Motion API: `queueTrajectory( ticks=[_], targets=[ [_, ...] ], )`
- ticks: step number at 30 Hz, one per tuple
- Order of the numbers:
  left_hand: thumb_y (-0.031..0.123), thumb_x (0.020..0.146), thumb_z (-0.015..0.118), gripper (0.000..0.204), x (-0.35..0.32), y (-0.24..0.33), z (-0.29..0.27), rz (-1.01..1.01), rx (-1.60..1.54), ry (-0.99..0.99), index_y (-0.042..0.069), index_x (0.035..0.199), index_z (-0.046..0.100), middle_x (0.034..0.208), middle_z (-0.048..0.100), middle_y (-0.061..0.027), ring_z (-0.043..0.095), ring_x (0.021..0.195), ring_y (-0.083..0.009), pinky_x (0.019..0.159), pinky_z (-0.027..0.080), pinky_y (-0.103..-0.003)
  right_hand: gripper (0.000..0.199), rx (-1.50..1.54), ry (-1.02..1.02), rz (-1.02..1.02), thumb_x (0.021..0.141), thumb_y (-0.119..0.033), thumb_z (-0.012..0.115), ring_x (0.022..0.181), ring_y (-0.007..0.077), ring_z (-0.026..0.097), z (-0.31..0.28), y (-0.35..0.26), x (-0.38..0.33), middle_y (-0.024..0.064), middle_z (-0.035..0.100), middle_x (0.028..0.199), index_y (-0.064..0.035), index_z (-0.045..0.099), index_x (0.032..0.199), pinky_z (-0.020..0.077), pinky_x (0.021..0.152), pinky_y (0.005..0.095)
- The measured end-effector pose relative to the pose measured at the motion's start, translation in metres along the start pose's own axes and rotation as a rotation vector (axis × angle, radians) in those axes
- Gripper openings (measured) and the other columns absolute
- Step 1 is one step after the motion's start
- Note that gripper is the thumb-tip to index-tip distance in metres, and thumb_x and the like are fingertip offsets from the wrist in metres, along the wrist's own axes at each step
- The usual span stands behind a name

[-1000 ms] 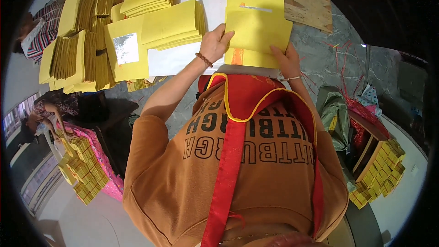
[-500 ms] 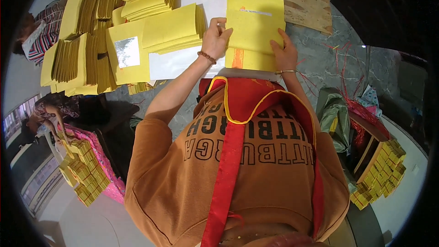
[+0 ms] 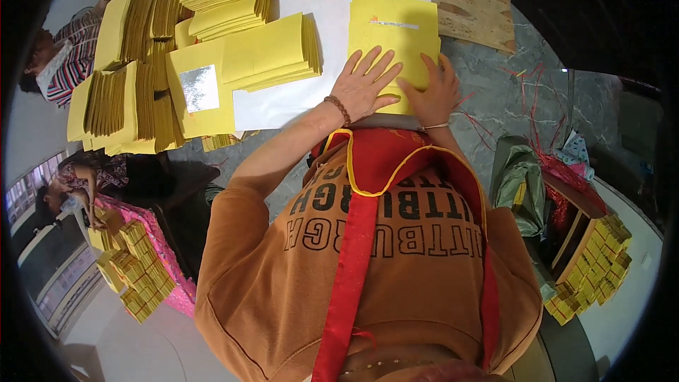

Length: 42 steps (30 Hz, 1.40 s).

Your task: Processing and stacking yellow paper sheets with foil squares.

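Note:
A yellow paper sheet or packet [image 3: 391, 41] lies at the near right edge of the white table, with a small orange mark and a pale printed strip near its far end. My left hand [image 3: 363, 90], a brown bead bracelet at its wrist, lies flat on its near left part, fingers spread. Across from it, my right hand [image 3: 434, 95] rests on the near right corner, fingers and thumb apart. Whether one sheet or several are under my hands I cannot tell.
Stacks of folded yellow paper [image 3: 272, 53] crowd the white table [image 3: 276, 107] on the left and far side. A wooden board [image 3: 472, 7] adjoins its right. Two other people are at the left. Tied yellow bundles [image 3: 595, 269] stand at lower right, near a green sack [image 3: 518, 184].
My hands have let go of the paper's sides and moved nearer, onto its near part. The fold is down flat, and the orange strip at its near end no longer shows.

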State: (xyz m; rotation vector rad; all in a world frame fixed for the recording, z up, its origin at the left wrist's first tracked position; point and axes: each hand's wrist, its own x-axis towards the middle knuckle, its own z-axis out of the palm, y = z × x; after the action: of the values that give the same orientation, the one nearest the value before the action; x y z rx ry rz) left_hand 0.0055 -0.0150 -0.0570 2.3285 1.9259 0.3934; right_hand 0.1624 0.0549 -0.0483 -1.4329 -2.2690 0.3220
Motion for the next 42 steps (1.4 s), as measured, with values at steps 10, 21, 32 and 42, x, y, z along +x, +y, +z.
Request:
queueTrajectory(
  ticks=[10,21,32,42],
  targets=[
    [0.034,0.086,0.052,0.048,0.003,-0.005,0.004,0.024,0.002,-0.041,0.030,0.131,0.038,0.140,0.030,-0.0071,0.026,0.129,-0.0271,0.103,0.021,-0.046,0.042,1.211,-0.124,0.395,0.075,-0.004,0.064,0.113,0.0219,0.046,0.049,0.057,-0.021,0.0114,0.049,0.123,-0.0044,0.054,0.116,0.0359,0.095,0.0325],
    [0.015,0.076,0.052,0.050,0.018,0.004,-0.005,0.194,0.305,0.042,0.004,0.124,0.045,0.118,0.049,-0.0200,0.049,0.104,-0.0307,0.083,0.040,-0.038,0.033,1.488,-0.228,0.612,0.085,-0.002,0.052,0.109,0.0185,0.050,0.034,0.067,-0.021,0.0094,0.052,0.121,0.0003,0.052,0.118,0.0388,0.093,0.0295],
    [0.007,0.069,0.055,0.043,0.003,-0.028,-0.088,0.110,0.060,0.692,0.007,0.112,0.057,0.105,0.061,-0.0064,0.054,0.087,-0.0180,0.070,0.042,-0.030,0.051,1.171,0.068,0.502,0.093,-0.026,0.043,0.124,0.0247,0.033,0.010,0.037,-0.005,0.0138,0.034,0.136,-0.0059,0.027,0.136,0.0255,0.102,0.0368],
    [0.004,0.073,0.053,0.048,-0.102,-0.133,-0.077,-0.274,0.261,0.194,0.014,0.121,0.052,0.114,0.058,-0.0030,0.053,0.095,-0.0228,0.080,0.041,-0.035,0.040,1.131,-0.077,0.444,0.088,-0.010,0.048,0.118,0.0223,0.040,0.025,0.042,-0.013,0.0133,0.043,0.128,-0.0008,0.042,0.126,0.0309,0.098,0.0325]
  ],
)
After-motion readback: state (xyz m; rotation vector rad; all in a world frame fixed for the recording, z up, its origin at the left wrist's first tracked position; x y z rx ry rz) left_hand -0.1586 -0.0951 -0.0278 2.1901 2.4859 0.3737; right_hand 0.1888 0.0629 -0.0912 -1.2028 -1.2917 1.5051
